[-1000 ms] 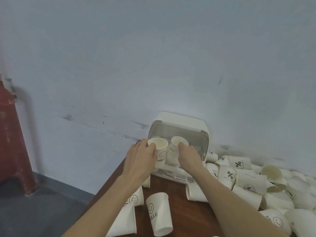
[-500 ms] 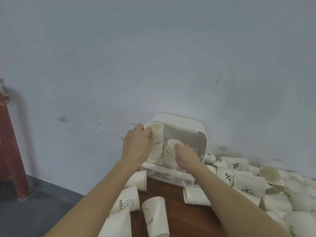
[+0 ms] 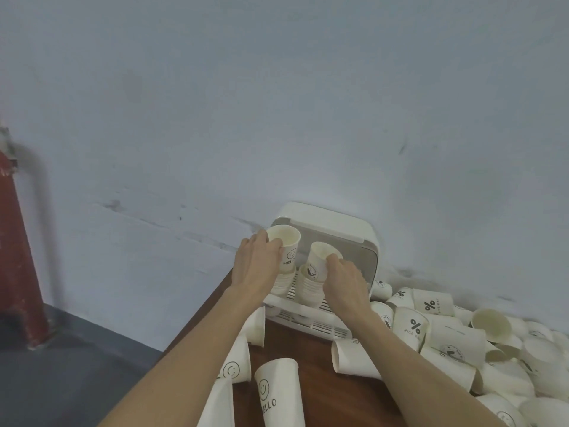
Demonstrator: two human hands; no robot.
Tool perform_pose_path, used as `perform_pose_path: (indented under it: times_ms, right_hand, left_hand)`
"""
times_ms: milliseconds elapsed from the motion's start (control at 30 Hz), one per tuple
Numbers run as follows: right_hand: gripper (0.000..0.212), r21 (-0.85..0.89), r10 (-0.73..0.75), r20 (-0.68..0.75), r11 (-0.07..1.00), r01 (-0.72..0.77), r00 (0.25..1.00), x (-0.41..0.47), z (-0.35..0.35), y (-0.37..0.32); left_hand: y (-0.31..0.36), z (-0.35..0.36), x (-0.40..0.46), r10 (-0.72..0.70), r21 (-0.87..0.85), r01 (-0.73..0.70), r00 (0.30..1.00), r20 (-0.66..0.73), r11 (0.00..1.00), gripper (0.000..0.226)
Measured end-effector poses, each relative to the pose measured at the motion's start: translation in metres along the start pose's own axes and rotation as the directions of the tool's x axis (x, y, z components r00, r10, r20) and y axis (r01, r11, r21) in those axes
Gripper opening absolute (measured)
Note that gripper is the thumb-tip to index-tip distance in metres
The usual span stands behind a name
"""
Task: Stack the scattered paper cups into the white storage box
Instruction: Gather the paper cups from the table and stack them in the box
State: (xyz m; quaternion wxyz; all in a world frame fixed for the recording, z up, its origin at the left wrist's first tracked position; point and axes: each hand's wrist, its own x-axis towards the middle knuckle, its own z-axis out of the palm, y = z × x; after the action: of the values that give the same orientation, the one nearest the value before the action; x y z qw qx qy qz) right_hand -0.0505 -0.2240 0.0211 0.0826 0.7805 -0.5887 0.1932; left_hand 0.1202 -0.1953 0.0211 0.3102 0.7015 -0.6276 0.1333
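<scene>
A dark brown wooden table point(image 3: 311, 392) lies under the hands; a pale blue wall point(image 3: 277, 103) rises beyond them; a red post point(image 3: 18, 248) stands on grey floor point(image 3: 61, 380) far to their left.

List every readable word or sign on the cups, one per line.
"HELLO" with a smiley: upright cup at the front.
"HEL", rest hidden: cup in left hand.
"%" and "NICE DAY": lying cup.
"%" and "NICE DA": cup.
Other prints: too blurred.
</scene>
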Motion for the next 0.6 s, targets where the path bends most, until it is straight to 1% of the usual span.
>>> perform_pose_path:
  times_ms: [100, 200, 400, 467, 600]
  right_hand:
    - [0.019, 0.007, -0.005, -0.051, 1.000, 0.005, 0.999, 0.003, 0.000, 0.001]
    - [0.020, 0.011, -0.009, -0.057, 1.000, 0.009, 0.998, 0.005, 0.000, 0.003]
    - [0.023, 0.009, -0.010, -0.093, 1.000, 0.011, 0.996, 0.008, 0.003, 0.002]
    - [0.023, 0.000, -0.009, -0.095, 1.000, 0.009, 0.995, 0.009, 0.005, 0.001]
    - [0.023, -0.010, -0.010, -0.086, 1.000, 0.010, 0.996, 0.011, 0.006, -0.001]
  left_hand:
    - [-0.003, 0.007, -0.004, 0.020, 0.045, -0.021, 0.999, 0.041, 0.999, 0.028]
    - [-0.005, 0.015, -0.005, 0.033, 0.068, -0.037, 0.998, 0.061, 0.997, 0.024]
    - [-0.004, 0.017, 0.008, 0.104, 0.131, -0.113, 0.992, 0.071, 0.985, 0.021]
    - [-0.005, 0.019, 0.010, 0.132, 0.173, -0.149, 0.985, 0.109, 0.973, 0.022]
    - [-0.009, 0.029, 0.007, 0.132, 0.234, -0.180, 0.969, 0.209, 0.955, 0.023]
